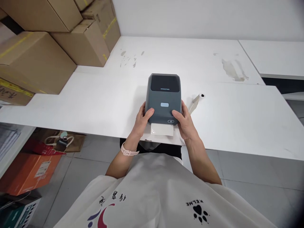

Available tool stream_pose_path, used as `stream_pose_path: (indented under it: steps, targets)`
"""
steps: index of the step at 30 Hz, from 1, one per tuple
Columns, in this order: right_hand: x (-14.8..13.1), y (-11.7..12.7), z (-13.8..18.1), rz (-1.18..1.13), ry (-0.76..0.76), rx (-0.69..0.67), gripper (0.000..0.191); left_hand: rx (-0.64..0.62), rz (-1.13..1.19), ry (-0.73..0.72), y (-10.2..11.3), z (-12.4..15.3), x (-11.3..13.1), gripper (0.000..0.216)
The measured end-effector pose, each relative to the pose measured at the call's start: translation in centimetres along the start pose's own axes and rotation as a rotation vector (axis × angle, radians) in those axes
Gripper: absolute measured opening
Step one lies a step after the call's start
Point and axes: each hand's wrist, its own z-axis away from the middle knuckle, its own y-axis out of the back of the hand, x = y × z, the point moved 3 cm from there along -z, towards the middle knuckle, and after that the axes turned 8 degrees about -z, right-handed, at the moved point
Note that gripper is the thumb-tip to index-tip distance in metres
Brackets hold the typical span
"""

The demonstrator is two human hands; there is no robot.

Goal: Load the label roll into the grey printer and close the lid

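Head view: brown cardboard boxes with yellow tape (38, 60) stand stacked at left on a white, flat-topped table (99, 101). Half open, the left hand (142, 119) holds the left side of a boxy, dark grey-green plastic printer (163, 98) near the table's front edge, a white paper strip (162, 130) showing at its near end, while the right hand (186, 124), similarly curved, holds the right side, beside a thin white paper roll (196, 99). Positioning the printer seems the step in hand; moving it would call for even pressure from both hands.
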Motion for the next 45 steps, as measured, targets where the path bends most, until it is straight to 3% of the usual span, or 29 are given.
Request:
stream_pose_path:
  steps: [5,7,10,14,16,19,22,28,32,34,39,45]
  targets:
    - [0.0,-0.1,-0.2,0.011,0.027,0.017,0.094,0.065,0.009,-0.038,0.0,-0.9,0.3,0.073]
    - [0.1,-0.2,-0.3,0.014,0.032,0.018,0.094,0.036,-0.017,-0.045,0.1,-1.1,0.4,0.074]
    - [0.2,-0.1,-0.4,-0.012,0.022,0.034,0.092,0.034,-0.079,-0.020,0.4,0.3,0.1,0.073]
    - [0.3,-0.1,-0.4,-0.085,-0.008,0.088,0.088,0.360,-0.246,-0.010,1.0,4.9,-1.2,0.056]
    - [0.3,-0.2,-0.3,-0.082,-0.011,0.092,0.087,0.285,-0.200,0.074,0.3,6.6,-1.9,0.038]
    - [0.4,-0.3,-0.2,-0.061,0.000,0.090,0.085,0.009,0.021,0.278,-1.2,7.1,-2.2,0.044]
    - [0.7,-0.1,-0.2,-0.013,0.029,0.067,0.083,-0.045,0.121,0.345,-1.6,6.4,-1.4,0.044]
    - [0.2,1.0,-1.8,0.251,0.184,0.119,0.090,-0.013,-0.101,0.164,-0.1,6.0,-1.0,0.047]
    - [-1.4,0.6,-3.4,0.313,0.212,0.052,0.095,0.281,-0.215,-0.118,1.9,5.5,-0.4,0.035]
    - [-2.1,0.3,-3.8,0.310,0.188,0.052,0.097,0.354,-0.258,-0.198,2.4,4.8,0.0,0.023]
    - [-2.8,0.4,-4.2,0.334,0.209,0.051,0.098,0.183,-0.341,-0.206,1.7,3.0,0.5,0.061]
    - [-2.3,0.6,-4.6,0.324,0.196,0.039,0.103,0.087,-0.286,-0.180,0.2,3.3,-0.1,0.080]
